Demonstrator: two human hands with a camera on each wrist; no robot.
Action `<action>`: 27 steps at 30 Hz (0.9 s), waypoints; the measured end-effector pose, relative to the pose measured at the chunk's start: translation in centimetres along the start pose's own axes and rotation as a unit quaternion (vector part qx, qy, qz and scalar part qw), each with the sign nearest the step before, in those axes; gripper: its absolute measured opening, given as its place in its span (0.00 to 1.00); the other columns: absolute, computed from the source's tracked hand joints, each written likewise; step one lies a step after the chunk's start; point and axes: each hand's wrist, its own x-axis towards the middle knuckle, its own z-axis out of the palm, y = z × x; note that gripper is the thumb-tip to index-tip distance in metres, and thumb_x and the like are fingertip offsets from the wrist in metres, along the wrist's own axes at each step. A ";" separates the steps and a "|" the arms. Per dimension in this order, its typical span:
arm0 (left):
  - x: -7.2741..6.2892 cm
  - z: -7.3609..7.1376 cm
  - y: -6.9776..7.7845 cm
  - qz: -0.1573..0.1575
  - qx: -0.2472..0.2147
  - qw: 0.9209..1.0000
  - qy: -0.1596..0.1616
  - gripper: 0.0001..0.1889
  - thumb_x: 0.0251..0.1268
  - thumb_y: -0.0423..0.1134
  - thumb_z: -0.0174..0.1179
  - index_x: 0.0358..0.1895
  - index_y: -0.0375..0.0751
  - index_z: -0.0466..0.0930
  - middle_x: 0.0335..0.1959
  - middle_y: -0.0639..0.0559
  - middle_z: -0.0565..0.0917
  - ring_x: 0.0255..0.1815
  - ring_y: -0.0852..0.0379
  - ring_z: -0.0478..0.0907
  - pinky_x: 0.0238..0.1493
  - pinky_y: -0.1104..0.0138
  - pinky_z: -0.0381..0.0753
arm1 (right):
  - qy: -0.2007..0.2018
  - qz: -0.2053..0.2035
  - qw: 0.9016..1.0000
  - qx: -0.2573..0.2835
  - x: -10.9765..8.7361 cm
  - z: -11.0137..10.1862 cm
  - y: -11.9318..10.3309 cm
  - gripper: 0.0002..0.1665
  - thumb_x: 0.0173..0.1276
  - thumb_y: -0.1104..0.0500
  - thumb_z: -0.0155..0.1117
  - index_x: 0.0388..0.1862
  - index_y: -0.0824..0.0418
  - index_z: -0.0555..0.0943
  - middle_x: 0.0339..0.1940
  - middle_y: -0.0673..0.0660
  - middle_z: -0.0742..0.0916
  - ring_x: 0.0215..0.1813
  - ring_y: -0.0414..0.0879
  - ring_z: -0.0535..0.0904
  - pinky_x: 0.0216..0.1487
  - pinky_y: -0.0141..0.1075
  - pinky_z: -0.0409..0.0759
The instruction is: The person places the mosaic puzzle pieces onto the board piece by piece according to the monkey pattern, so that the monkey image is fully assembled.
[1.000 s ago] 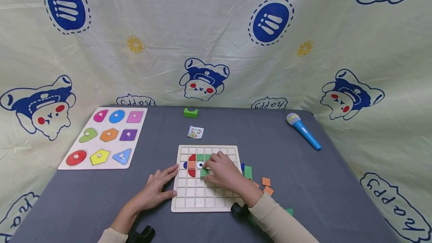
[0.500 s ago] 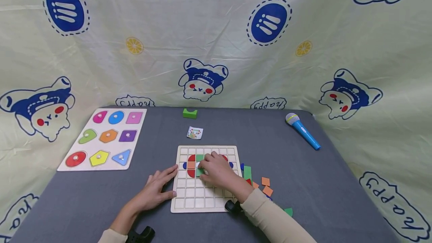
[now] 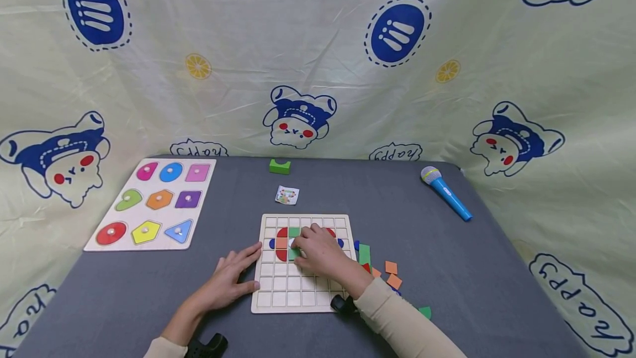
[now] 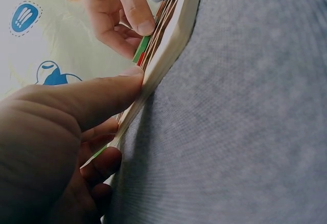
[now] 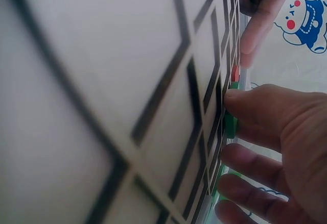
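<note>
Right hand (image 3: 320, 250): thumb and index pinching small flat green piece (image 5: 231, 126) at pale wooden square-gridded board (image 3: 280, 283). Left hand (image 3: 226, 278): thumb spread from fingers, touching board's left edge. Grey worktop (image 3: 397, 225) beneath.

We read one word on the backdrop cloth (image 3: 343, 79)
"happy" (image 3: 200, 149), upside down at nine and three o'clock in the head view, slanting at four.
</note>
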 end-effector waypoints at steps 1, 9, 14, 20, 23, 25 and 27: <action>0.0 0.0 0.0 0.000 -0.001 1.000 0.000 0.36 0.56 0.43 0.65 0.69 0.40 0.64 0.73 0.51 0.63 0.52 0.58 0.62 0.54 0.49 0.53 | 0.000 0.001 1.000 0.000 0.0 0.0 0.0 0.14 0.57 0.48 0.69 0.43 0.47 0.84 0.38 0.46 0.81 0.40 0.42 0.68 0.41 0.34 0.68; 0.0 0.0 0.1 -0.002 -0.001 1.000 0.001 0.36 0.56 0.42 0.65 0.69 0.40 0.64 0.73 0.50 0.63 0.51 0.58 0.62 0.54 0.48 0.53 | -0.004 0.002 1.000 0.000 0.0 0.0 -0.1 0.13 0.58 0.49 0.67 0.42 0.47 0.85 0.38 0.46 0.81 0.40 0.42 0.67 0.42 0.34 0.67; 0.0 0.0 0.1 -0.006 -0.009 1.000 -0.002 0.36 0.56 0.42 0.65 0.69 0.39 0.63 0.73 0.50 0.63 0.52 0.56 0.62 0.57 0.44 0.51 | -0.007 0.001 1.000 0.002 0.0 -0.1 -0.1 0.13 0.58 0.49 0.66 0.43 0.47 0.85 0.38 0.46 0.81 0.40 0.41 0.68 0.42 0.33 0.68; 0.0 0.0 0.1 -0.011 -0.009 1.000 -0.002 0.36 0.56 0.42 0.65 0.69 0.40 0.64 0.73 0.51 0.63 0.51 0.57 0.62 0.57 0.44 0.51 | -0.002 0.002 1.000 0.010 -0.1 -0.2 0.0 0.13 0.58 0.50 0.67 0.42 0.48 0.85 0.38 0.46 0.81 0.39 0.41 0.67 0.42 0.34 0.67; 0.0 0.0 0.1 -0.013 0.001 1.000 -0.002 0.37 0.55 0.43 0.66 0.69 0.41 0.64 0.73 0.52 0.63 0.49 0.60 0.61 0.53 0.51 0.53 | 0.013 -0.001 1.000 0.015 -0.4 -0.4 0.1 0.12 0.58 0.51 0.66 0.41 0.48 0.85 0.37 0.46 0.81 0.38 0.42 0.67 0.41 0.34 0.67; 0.0 0.0 0.2 -0.011 0.005 1.000 -0.002 0.37 0.55 0.43 0.66 0.69 0.41 0.64 0.73 0.52 0.63 0.48 0.61 0.61 0.51 0.54 0.53 | 0.025 -0.003 0.999 0.019 -0.8 -0.6 0.2 0.12 0.57 0.50 0.66 0.41 0.48 0.85 0.36 0.46 0.80 0.38 0.42 0.67 0.40 0.34 0.67; 0.0 0.0 0.1 -0.008 0.006 1.000 0.000 0.37 0.55 0.43 0.66 0.69 0.41 0.64 0.73 0.51 0.63 0.47 0.61 0.61 0.49 0.56 0.53 | 0.039 -0.005 0.999 0.025 -1.2 -0.9 0.5 0.12 0.58 0.50 0.66 0.41 0.48 0.85 0.35 0.46 0.80 0.37 0.42 0.67 0.39 0.34 0.67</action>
